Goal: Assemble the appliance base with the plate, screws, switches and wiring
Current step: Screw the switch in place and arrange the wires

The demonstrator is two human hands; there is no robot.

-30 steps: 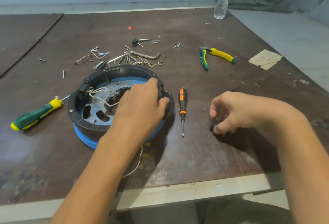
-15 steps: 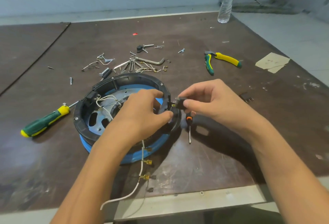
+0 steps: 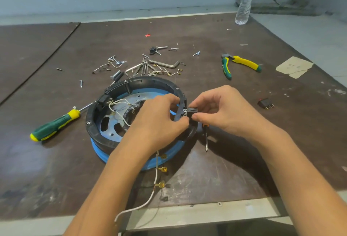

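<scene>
The round base [image 3: 150, 81] lies mid-surface [image 3: 244, 170]. The left hand [image 3: 159, 123] grips its right rim, fingers curled round it. The right hand [image 3: 223, 111] pinches a small black switch [image 3: 191, 109] between thumb and fingers, against the outside of that rim, above a small screwdriver [image 3: 206, 138].

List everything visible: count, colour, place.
appliance base: 1, black over blue, centre
metal plate: 1, silvery, inside base
wires: several, white, inside and near base
held switch: 1, black, base rim
spare switch: 1, black, far right
large screwdriver: 1, green-yellow, left of base
small screwdriver: 1, black-orange, right of base
pliers: 1, green-yellow, right rear
hex key: 1, silver, behind base
loose screws: many, silver, behind base
bottle: 1, clear, far right
left hand: grips base rim
right hand: pinches held switch
</scene>
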